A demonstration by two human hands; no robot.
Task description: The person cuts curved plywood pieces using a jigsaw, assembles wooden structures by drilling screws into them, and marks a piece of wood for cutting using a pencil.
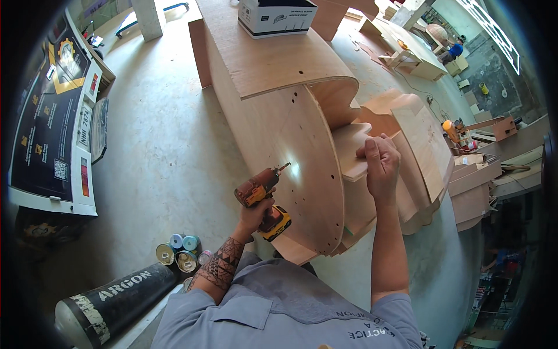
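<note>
Left hand (254,217) closed round a cordless impact driver (253,189), bit (285,166) facing the curved plywood side panel (290,136). Dark marks (332,176) near its edge suggest partial fastening; remainder undetermined. Right hand (382,167) curled, contents unclear, by wavy-edged plywood piece (347,152).

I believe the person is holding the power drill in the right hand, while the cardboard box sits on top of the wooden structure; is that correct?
Not quite: the power drill is in the left hand, not the right hand, as the head view shows. The cardboard box does sit on top of the wooden structure.
</note>
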